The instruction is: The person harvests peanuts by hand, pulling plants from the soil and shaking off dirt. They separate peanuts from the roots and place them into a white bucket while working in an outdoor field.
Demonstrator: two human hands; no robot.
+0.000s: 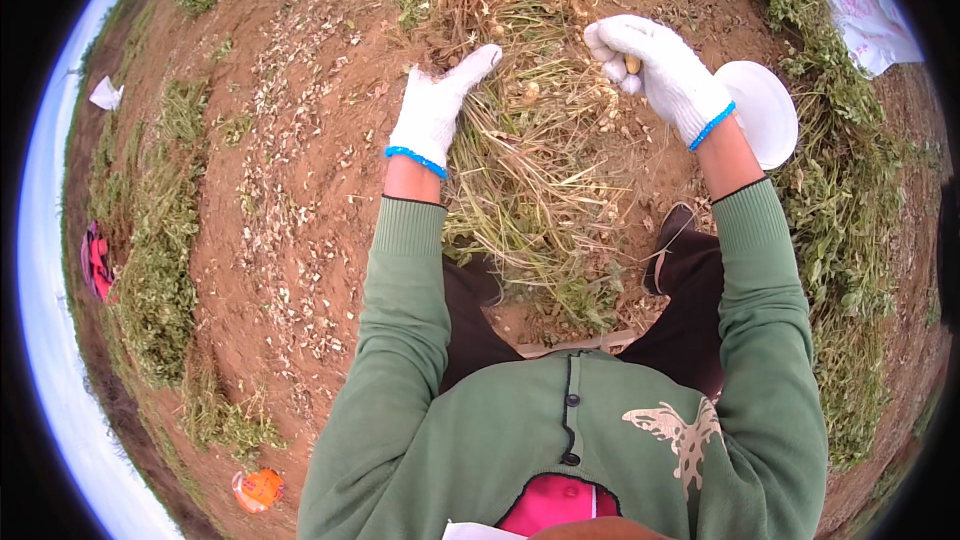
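My left hand (pixel 435 110), in a white knit glove with a blue cuff, is beside a tangle of brown roots (pixel 455 35). Its thumb stretches out to the right, apart from the fingers, which are partly hidden at the roots. My right hand (pixel 645 65), gloved the same way, is closed with a yellowish peanut pod (pixel 632 63) showing between its fingers. Between my hands lies a heap of pulled peanut plants (pixel 530 155), with long pale-green stems reaching toward my feet. Loose pods (pixel 610 120) are scattered near the right hand.
A white round basin (pixel 765 115) stands just right of my right wrist. Rows of green plants (pixel 835 260) run along both sides. Dry leaf litter (pixel 285 160) covers soil at left. A white printed sack (pixel 872 25) lies far right, an orange bag (pixel 258 490) lower left.
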